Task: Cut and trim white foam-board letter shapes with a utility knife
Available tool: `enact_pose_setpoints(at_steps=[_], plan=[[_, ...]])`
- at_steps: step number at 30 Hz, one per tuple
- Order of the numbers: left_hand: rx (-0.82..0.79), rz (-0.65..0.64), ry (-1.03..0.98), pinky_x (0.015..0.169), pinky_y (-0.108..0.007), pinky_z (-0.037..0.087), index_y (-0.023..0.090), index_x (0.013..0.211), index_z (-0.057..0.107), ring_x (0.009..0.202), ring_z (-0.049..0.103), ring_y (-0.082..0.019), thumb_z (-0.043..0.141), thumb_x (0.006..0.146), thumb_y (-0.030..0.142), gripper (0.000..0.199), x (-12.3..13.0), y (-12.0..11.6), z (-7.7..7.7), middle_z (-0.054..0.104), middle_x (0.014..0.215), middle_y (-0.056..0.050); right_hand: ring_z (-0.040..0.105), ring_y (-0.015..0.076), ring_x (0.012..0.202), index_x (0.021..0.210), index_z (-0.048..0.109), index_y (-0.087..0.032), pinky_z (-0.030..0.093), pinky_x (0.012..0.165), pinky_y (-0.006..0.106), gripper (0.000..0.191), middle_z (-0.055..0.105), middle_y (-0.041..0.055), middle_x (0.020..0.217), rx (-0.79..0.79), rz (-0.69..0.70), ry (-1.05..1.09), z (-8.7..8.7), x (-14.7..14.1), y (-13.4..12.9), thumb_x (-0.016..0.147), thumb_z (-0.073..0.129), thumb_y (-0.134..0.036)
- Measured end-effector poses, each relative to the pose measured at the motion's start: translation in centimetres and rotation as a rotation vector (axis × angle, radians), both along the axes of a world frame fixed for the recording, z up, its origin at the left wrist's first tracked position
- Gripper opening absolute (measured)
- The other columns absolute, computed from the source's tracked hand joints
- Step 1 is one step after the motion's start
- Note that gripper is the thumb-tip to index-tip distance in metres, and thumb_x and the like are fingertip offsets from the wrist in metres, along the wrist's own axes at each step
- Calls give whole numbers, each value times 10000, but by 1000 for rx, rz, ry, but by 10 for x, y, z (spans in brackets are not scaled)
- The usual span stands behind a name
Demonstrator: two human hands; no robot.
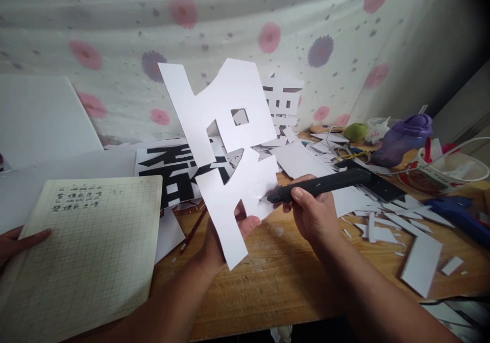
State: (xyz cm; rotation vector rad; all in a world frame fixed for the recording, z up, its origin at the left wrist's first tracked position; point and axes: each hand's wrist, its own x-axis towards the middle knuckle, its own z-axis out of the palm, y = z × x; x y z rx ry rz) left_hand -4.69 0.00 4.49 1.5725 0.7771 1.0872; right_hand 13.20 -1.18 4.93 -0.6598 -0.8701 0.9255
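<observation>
A white board cut-out shaped like a written character [229,108] is held up at a tilt in front of me. My left hand [245,225] grips its lower part from behind, thumb at the front and most fingers hidden. My right hand [316,210] is closed around a knife with a thick black handle [325,184]. The pale blade points left and meets or nearly meets the cut-out's lower right part. A square hole and several notches show in the cut-out.
At left, another person's hand [23,241] holds a squared notebook [103,251] with handwriting. Black-printed sheets [176,174] lie behind. White offcuts [383,230], a blue tool [459,213], a purple bottle [406,136] and a paper tub [440,172] crowd the right side.
</observation>
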Motion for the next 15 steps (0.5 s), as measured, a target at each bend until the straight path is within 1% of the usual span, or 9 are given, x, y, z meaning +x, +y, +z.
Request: enact_pose_setpoints(at_steps=[3,8,11,15], plan=[[-8,8,-1,929,-439,528,202,906,672,1009,665,-289,766,720,428,308,0,0,-1,725,1017,-82,601,135,439,721,595,-181,444,377,228,215,669,-2,572,-12,4,21,-1,0,1,669,770,-294],[-18,-3,-7,961,-455,517,208,975,679,1068,654,-303,743,737,447,344,2,-2,1,715,1107,-93,576,123,429,734,596,-179,438,392,227,218,658,-7,551,-18,3,37,-4,2,1,680,773,-295],[-22,0,6,926,-453,537,203,952,683,1050,662,-310,747,736,427,317,2,-3,2,726,1077,-97,575,126,427,725,593,-180,435,387,228,228,651,-13,541,-20,0,45,-3,2,1,672,779,-301],[-18,-4,19,939,-461,530,214,949,689,1041,663,-303,715,756,443,301,1,-3,3,728,1064,-81,577,121,418,710,592,-176,440,382,219,233,648,-14,536,-6,2,60,-1,0,1,667,785,-298]])
